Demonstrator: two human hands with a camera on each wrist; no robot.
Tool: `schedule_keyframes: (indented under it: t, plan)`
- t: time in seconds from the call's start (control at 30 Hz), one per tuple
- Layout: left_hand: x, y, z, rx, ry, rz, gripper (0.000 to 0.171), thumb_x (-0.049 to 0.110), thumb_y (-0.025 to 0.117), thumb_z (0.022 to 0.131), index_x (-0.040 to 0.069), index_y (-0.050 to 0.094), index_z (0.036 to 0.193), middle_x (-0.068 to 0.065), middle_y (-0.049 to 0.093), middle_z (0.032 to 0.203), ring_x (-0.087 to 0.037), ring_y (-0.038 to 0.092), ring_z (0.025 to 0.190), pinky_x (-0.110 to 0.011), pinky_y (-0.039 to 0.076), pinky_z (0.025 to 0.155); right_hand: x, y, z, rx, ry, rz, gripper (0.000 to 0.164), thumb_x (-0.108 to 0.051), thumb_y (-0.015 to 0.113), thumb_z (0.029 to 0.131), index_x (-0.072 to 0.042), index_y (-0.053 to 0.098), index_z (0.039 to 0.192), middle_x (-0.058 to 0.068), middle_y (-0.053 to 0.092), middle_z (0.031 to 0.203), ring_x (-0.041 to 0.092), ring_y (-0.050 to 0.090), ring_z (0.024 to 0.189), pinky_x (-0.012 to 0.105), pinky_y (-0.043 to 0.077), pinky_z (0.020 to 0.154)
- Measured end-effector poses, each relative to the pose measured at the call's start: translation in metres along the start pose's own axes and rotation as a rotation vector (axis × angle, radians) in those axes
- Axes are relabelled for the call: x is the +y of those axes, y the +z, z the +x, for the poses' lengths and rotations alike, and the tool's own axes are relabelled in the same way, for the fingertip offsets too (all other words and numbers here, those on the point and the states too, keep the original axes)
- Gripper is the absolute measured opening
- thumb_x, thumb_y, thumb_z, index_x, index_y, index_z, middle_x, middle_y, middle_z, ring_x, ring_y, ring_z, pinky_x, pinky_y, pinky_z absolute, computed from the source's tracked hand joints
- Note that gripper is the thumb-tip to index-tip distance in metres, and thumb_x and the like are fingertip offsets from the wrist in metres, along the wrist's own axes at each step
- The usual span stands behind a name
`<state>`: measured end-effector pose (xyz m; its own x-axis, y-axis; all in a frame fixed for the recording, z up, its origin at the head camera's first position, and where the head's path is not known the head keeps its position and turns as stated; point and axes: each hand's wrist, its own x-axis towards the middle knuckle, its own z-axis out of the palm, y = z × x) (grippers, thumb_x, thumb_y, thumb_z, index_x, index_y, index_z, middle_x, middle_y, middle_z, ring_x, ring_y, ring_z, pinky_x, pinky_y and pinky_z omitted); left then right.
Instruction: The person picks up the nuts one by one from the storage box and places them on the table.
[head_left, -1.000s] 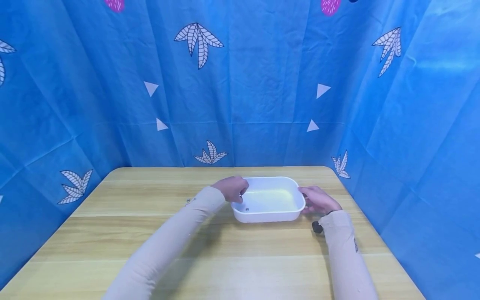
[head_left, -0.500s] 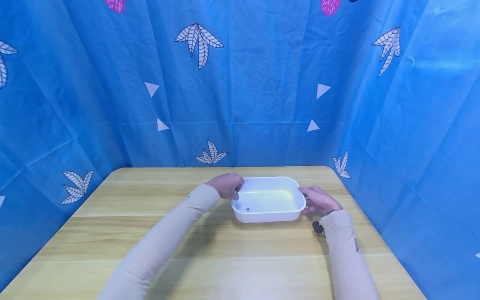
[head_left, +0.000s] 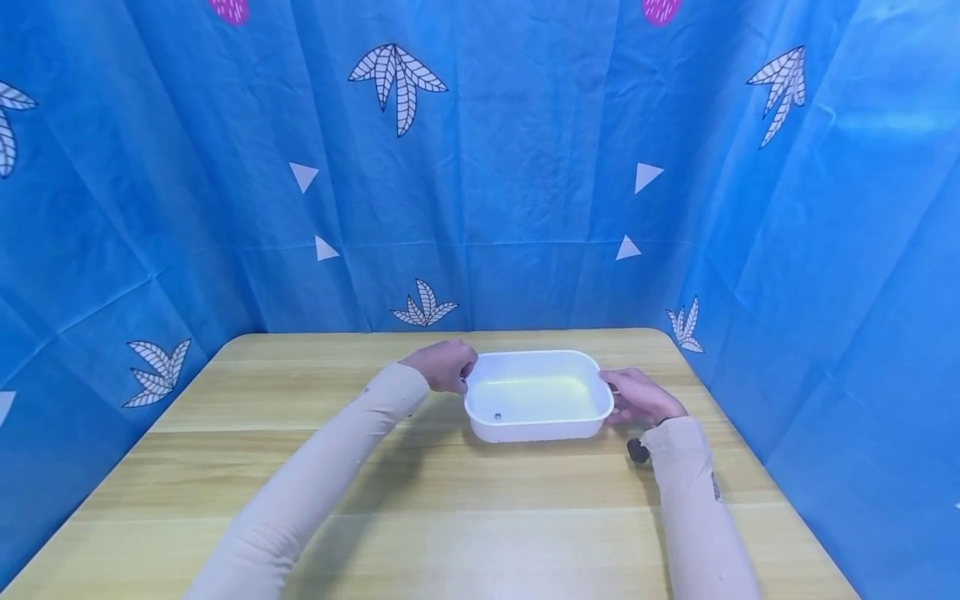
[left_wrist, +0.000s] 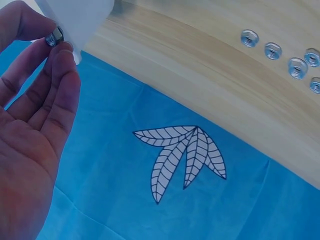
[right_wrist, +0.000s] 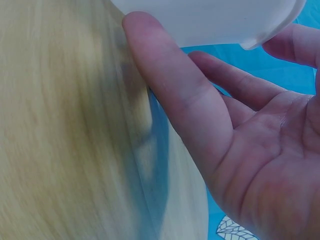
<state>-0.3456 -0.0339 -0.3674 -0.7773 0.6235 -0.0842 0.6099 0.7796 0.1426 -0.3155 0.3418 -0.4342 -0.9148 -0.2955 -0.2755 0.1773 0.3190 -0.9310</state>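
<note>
In the left wrist view a shiny metal flange nut (left_wrist: 54, 36) is pinched between the thumb and fingertips of my left hand (left_wrist: 37, 100). That hand (head_left: 446, 367) is at the left end of a white plastic tray (head_left: 536, 432), close to its rim; whether the nut touches the tray I cannot tell. A single small nut (head_left: 498, 416) lies inside the tray, near its front left corner. At the opposite end, my right hand (head_left: 641, 396) holds the tray, with one digit at the rim and another finger (right_wrist: 175, 82) against the outside lower down.
Several more flange nuts (left_wrist: 273, 50) lie on the wooden table (head_left: 525, 517), mostly hidden behind the left sleeve in the head view. A blue patterned curtain (head_left: 525, 167) hangs along the table's back and sides. A dark object (head_left: 638, 451) sits by the right wrist.
My left hand has drawn leftward from above the tray's inside to its left rim. The right hand and the tray have hardly moved.
</note>
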Motion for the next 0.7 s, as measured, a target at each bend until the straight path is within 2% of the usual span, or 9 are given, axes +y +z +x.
schedule_keyframes:
  t: [0.23, 0.7]
  plan:
    - [-0.010, 0.001, -0.004, 0.020, 0.036, -0.026, 0.015, 0.005, 0.078, 0.080, 0.012, 0.065, 0.078, 0.000, 0.065, 0.076, -0.013, 0.056, 0.068, -0.024, 0.048, 0.062, 0.000, 0.000, 0.001, 0.008, 0.004, -0.003, 0.056, -0.035, 0.038, 0.111, 0.007, 0.045, 0.148, 0.017, 0.064, 0.127, 0.018, 0.067, 0.103, 0.039, 0.062, 0.089]
    - [-0.025, 0.005, -0.013, -0.012, -0.028, -0.025, 0.018, 0.004, 0.076, 0.081, 0.013, 0.061, 0.076, 0.000, 0.060, 0.074, -0.013, 0.053, 0.067, -0.024, 0.045, 0.061, -0.001, 0.000, 0.001, 0.012, 0.003, -0.009, 0.056, -0.035, 0.038, 0.112, 0.007, 0.044, 0.149, 0.021, 0.061, 0.134, 0.021, 0.068, 0.106, 0.040, 0.062, 0.090]
